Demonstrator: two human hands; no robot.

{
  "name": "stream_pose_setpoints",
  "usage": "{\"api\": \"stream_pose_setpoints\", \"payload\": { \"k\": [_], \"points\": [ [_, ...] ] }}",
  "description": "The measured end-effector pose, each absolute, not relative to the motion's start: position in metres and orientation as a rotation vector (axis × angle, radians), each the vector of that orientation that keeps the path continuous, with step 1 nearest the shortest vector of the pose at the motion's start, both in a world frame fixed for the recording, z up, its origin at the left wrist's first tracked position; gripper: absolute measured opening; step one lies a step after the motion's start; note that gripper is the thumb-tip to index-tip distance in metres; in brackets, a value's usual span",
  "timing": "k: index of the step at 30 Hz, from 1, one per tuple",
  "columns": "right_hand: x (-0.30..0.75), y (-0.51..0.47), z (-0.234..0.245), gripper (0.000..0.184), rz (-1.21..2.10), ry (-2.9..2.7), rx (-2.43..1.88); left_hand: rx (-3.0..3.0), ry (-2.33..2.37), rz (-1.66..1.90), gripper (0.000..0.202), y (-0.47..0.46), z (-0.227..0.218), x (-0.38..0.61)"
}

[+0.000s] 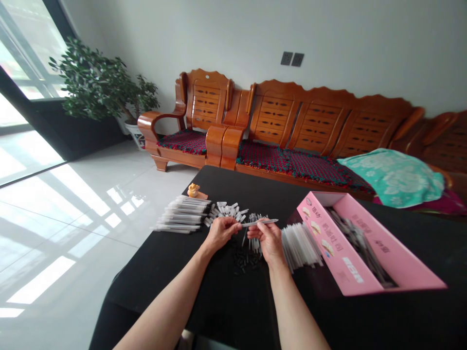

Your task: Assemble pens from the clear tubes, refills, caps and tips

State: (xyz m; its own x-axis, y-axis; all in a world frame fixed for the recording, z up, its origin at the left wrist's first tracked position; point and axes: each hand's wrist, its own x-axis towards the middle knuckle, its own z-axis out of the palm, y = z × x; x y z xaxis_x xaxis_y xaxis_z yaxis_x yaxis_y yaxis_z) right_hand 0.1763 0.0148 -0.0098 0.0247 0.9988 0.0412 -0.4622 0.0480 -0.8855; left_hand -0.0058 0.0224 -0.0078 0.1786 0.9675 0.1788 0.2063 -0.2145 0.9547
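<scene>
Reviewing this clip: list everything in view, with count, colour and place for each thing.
black table: one, black, before the person
pink printed box: one, pink, open, table's right
clear tubes: many, translucent, bundled left of the box
clear pen-like tubes: many, translucent, stacked at table's left
small caps: many, white, heaped beside that stack
short pieces: many, black, heaped below the hands
thin rods: many, grey, between the hands
small figurine: one, orange, table's far edge
wooden sofa: one, orange-brown, along the wall
wooden armchair: one, orange-brown, left of the sofa
folded towel: one, teal, on the sofa
potted plant: one, green, in the corner
wall sockets: two, grey, above the sofa
left hand: one, bare, beside the caps
right hand: one, bare, holding a slim grey tube
</scene>
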Motion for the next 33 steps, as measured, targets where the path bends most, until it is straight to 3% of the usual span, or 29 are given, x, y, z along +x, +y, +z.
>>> {"api": "stream_pose_setpoints", "payload": {
  "k": [2, 5, 11, 19, 27, 33],
  "points": [
    [0.176, 0.015, -0.009, 0.025, 1.355, -0.856, -0.825, 1.551, 1.109, 1.179, 0.032, 0.023, -0.008, -0.005],
    [0.176, 0.014, -0.009, 0.026, 1.355, -0.851, -0.828, 1.506, 1.056, 1.252, 0.042, 0.023, -0.007, -0.005],
    [0.176, 0.014, -0.009, 0.026, 1.359, -0.85, -0.825, 1.593, 1.156, 1.076, 0.046, 0.022, -0.008, -0.007],
    [0.176, 0.013, -0.007, 0.028, 1.354, -0.855, -0.842, 1.466, 1.072, 1.231, 0.039, 0.02, -0.003, -0.006],
    [0.175, 0.013, -0.01, 0.027, 1.354, -0.868, -0.852, 1.616, 1.126, 1.11, 0.035, 0.018, -0.001, -0.006],
    [0.18, 0.016, -0.01, 0.017, 1.354, -0.799, -0.743, 1.481, 1.141, 1.342, 0.033, 0.019, 0.005, -0.012]
  ]
}}
